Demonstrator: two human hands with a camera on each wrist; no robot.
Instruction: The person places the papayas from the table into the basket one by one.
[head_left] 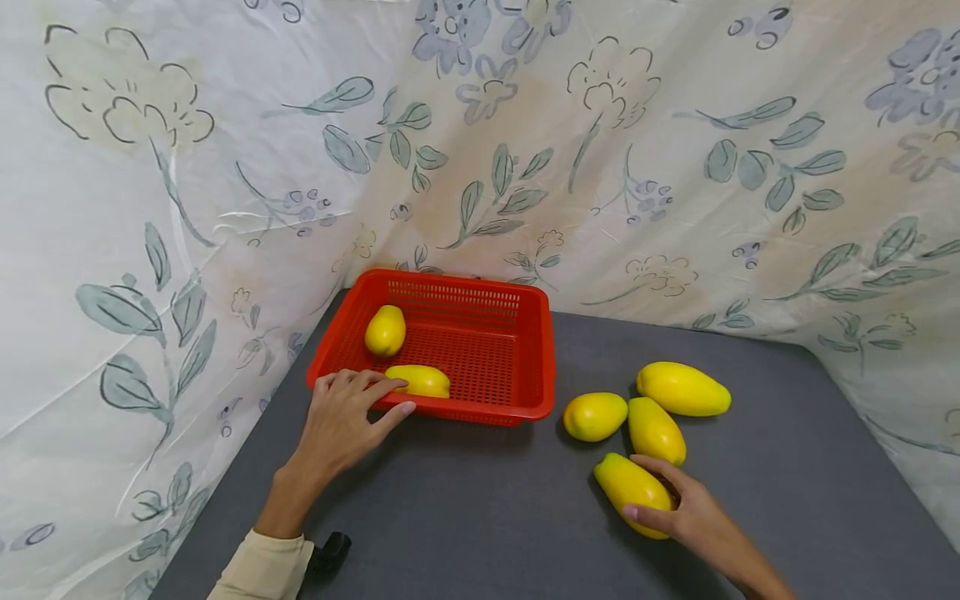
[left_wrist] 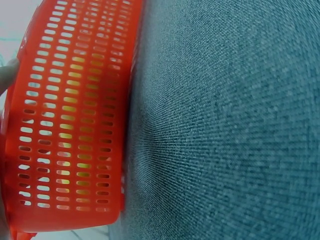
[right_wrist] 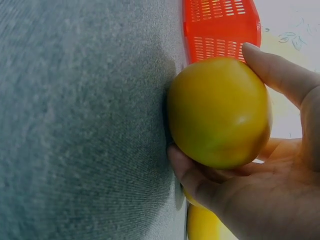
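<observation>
My right hand (head_left: 697, 512) holds a yellow mango (head_left: 632, 490) at the front right, thumb on its near side and fingers round the far side. In the right wrist view this mango (right_wrist: 220, 110) sits low against the grey cloth, between thumb and fingers. At the left, my left hand (head_left: 341, 429) grips the near left rim of a red plastic basket (head_left: 480, 410), fingers over the edge and thumb in front. Inside the basket, one mango (head_left: 386, 332) lies at the back left and another mango (head_left: 422, 382) by the front wall, partly hidden by the fingers and rim.
Beyond my right hand lie a rounder mango (head_left: 595, 417), a mango (head_left: 656, 431) beside it, and a longer mango (head_left: 683, 389) farther back. A grey cloth (head_left: 465, 508) covers the table. Floral curtains (head_left: 645, 167) stand behind and to the left. A small black object (head_left: 330, 554) shows by the left sleeve.
</observation>
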